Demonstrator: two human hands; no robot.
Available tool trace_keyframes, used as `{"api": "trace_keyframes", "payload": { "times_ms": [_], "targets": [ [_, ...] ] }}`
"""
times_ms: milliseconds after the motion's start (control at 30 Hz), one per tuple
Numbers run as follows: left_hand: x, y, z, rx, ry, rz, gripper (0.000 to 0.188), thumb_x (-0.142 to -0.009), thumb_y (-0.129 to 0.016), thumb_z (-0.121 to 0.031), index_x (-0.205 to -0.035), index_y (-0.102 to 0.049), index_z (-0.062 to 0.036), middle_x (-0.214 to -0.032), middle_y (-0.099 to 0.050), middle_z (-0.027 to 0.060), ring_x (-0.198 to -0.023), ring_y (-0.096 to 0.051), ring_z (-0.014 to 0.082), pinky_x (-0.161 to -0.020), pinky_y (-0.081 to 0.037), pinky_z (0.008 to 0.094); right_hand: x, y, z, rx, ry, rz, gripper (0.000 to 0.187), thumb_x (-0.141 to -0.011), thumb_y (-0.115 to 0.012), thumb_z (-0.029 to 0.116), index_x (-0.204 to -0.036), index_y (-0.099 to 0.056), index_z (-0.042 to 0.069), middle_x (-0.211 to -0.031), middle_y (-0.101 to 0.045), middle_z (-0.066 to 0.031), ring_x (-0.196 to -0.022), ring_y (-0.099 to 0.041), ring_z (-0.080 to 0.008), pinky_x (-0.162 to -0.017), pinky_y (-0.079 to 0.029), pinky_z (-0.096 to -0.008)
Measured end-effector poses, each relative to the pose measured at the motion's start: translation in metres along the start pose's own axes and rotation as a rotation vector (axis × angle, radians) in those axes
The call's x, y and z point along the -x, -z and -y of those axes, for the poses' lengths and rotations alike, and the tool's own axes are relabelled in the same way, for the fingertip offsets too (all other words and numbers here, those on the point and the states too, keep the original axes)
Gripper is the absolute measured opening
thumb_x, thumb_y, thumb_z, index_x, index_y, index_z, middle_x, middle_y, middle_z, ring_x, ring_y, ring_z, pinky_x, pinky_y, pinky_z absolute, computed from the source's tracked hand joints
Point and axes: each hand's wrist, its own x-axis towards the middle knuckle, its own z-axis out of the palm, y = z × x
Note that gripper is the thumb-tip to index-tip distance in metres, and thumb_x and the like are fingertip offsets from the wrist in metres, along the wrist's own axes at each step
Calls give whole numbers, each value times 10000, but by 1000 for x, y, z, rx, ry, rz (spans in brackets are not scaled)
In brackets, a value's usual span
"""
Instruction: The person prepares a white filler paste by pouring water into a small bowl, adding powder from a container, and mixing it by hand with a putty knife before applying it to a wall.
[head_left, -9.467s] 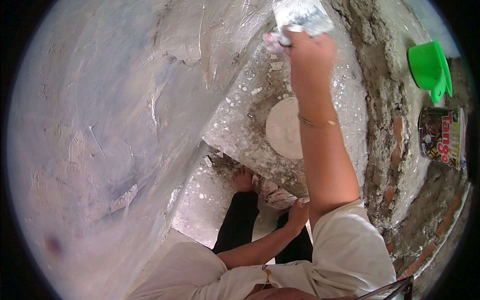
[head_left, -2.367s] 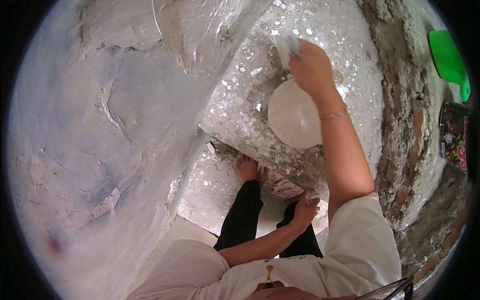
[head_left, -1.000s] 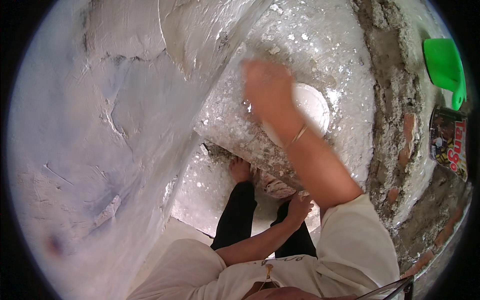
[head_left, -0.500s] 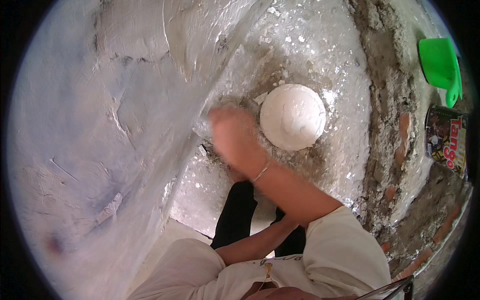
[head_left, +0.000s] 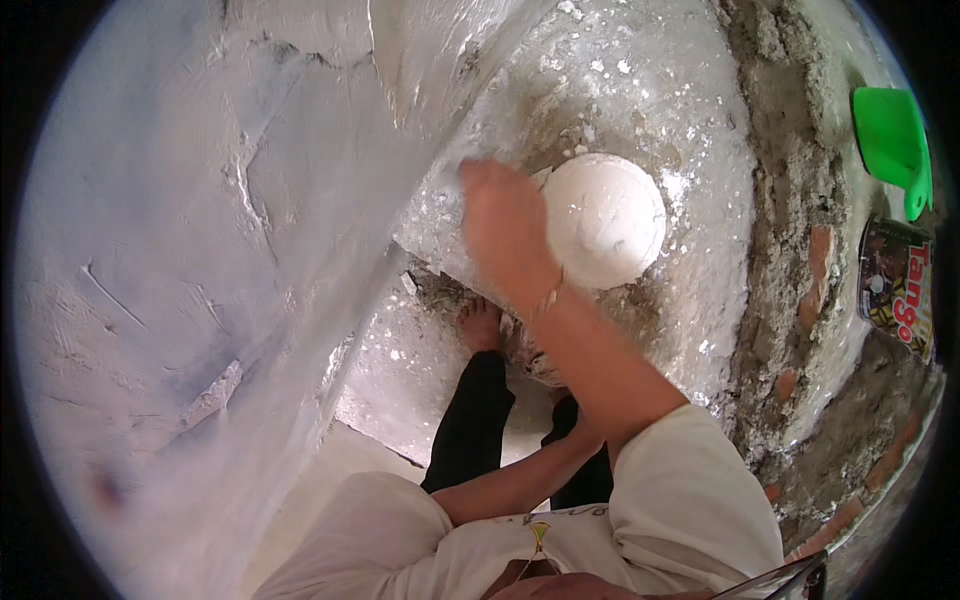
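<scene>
My right hand (head_left: pixel 503 225) is raised in front of me, between the plastered wall (head_left: pixel 240 200) on the left and a round tub heaped with white paste (head_left: pixel 610 225). Its fingers are curled closed, slightly smeared by motion. A grey flat edge shows beside and below the fist, but I cannot make out what the hand grips. The left forearm (head_left: pixel 520 487) crosses low in front of my body toward the right, and my left hand is hidden behind the right arm. The wall has ridges, cracks and rough patches on its smooth grey-white surface.
White crumbs are scattered over the grey floor (head_left: pixel 690 110). A bare foot (head_left: pixel 480 325) stands below the tub. Along the right runs a rough broken ledge with exposed brick (head_left: pixel 815 280). Beyond it lie a green plastic scoop (head_left: pixel 890 135) and a dark printed packet (head_left: pixel 893 285).
My right hand has moved up and to the right, away from the wall and closer to the tub. The foot and floor debris beneath it now show. The view has shifted slightly.
</scene>
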Motion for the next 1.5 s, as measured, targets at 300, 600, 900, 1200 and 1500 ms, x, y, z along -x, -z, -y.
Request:
{"api": "trace_keyframes", "payload": {
  "times_ms": [300,600,900,1200,1500],
  "targets": [
    [7,-7,7,-21,-35,8,469,-849,-622,-269,-1208,-448,-24,-1089,-575,111,-899,-579,189,-754,-466,309,57,-29,38,52,185,67,240,-729,-516,33,-933,-640,42,-963,-640,-131,-832,-623,-289,-721,-497,-401],
    [1,1,5,-52,-31,-13,462,-848,-623,-266,-1203,-456,-23,-1100,-572,114,-923,-572,194,-775,-459,315,76,-60,42,203,171,232,319,-709,-496,20,-1004,-617,24,-994,-636,-141,-931,-609,-285,-852,-484,-402],
    [0,-2,2,-72,-44,-6,455,-847,-624,-262,-1198,-464,-22,-1112,-569,117,-946,-565,198,-796,-453,321,78,-28,35,232,16,251,305,-743,-520,55,-1040,-585,41,-937,-587,-89,-972,-536,-275,-826,-458,-360],
    [-2,-5,2,-75,-51,1,448,-846,-625,-259,-1194,-472,-22,-1123,-567,121,-970,-558,203,-816,-446,327,97,-33,10,197,19,116,340,-733,-531,97,-1065,-577,37,-933,-576,-135,-832,-570,-294,-825,-454,-382],
    [-4,-7,2,-65,-55,20,441,-845,-626,-255,-1189,-480,-21,-1134,-564,124,-994,-551,208,-837,-440,333,79,-20,6,107,-16,39,295,-710,-549,55,-999,-606,33,-891,-590,-122,-809,-597,-277,-856,-448,-452]
  ]
}}
